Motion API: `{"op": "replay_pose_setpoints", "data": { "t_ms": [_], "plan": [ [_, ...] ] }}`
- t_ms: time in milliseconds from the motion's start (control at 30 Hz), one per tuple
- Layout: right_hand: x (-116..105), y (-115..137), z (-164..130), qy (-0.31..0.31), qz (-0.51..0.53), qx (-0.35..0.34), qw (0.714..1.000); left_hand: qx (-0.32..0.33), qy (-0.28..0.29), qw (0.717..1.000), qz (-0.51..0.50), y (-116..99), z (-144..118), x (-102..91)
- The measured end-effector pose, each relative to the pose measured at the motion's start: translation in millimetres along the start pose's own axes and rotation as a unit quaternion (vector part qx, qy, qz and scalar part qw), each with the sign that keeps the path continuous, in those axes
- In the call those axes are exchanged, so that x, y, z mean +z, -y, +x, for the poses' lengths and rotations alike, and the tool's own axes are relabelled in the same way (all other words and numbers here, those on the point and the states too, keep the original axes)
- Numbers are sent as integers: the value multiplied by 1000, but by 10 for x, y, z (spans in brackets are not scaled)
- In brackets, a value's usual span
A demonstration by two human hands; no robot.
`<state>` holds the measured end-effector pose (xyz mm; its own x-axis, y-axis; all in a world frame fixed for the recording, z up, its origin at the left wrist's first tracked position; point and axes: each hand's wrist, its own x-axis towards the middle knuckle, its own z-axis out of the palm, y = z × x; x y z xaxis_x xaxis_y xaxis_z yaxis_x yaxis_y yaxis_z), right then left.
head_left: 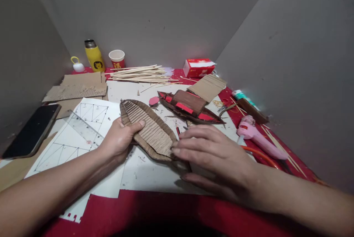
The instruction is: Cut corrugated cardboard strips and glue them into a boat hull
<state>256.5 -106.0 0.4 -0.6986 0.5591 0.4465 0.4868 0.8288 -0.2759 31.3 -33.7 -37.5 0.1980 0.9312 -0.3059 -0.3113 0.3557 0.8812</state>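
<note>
A leaf-shaped cardboard boat hull [148, 128] with a ribbed corrugated deck lies tilted over the white paper in the middle of the table. My left hand [119, 139] grips its near left edge, thumb resting on the ribs. My right hand [214, 156] lies flat with fingers together, its fingertips touching the hull's right end. Just behind it sits a second, finished cardboard boat [190, 107], brown with red inner panels and a small cabin.
A pink glue gun [258, 136] with an orange cord lies to the right. Bamboo skewers [141, 74], a yellow bottle [94, 56], a paper cup [117, 59] and a tissue box [198, 67] line the back. Cardboard sheets [76, 91], a clear ruler [83, 128] and a phone [31, 130] lie left.
</note>
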Motion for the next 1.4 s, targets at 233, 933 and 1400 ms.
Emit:
{"op": "replay_pose_setpoints", "data": {
  "t_ms": [233, 933, 1400],
  "plan": [
    [146, -64, 96, 45, -39, -38, 998, -24, 16, 999, 31, 29, 4, -36],
    [234, -68, 96, 169, 16, 35, 985, 13, 7, 987, 159, -3, 6, -5],
    [123, -132, 518, 296, -34, -2, 954, 14, 21, 985, 169, 13, 35, -31]
  ]
}}
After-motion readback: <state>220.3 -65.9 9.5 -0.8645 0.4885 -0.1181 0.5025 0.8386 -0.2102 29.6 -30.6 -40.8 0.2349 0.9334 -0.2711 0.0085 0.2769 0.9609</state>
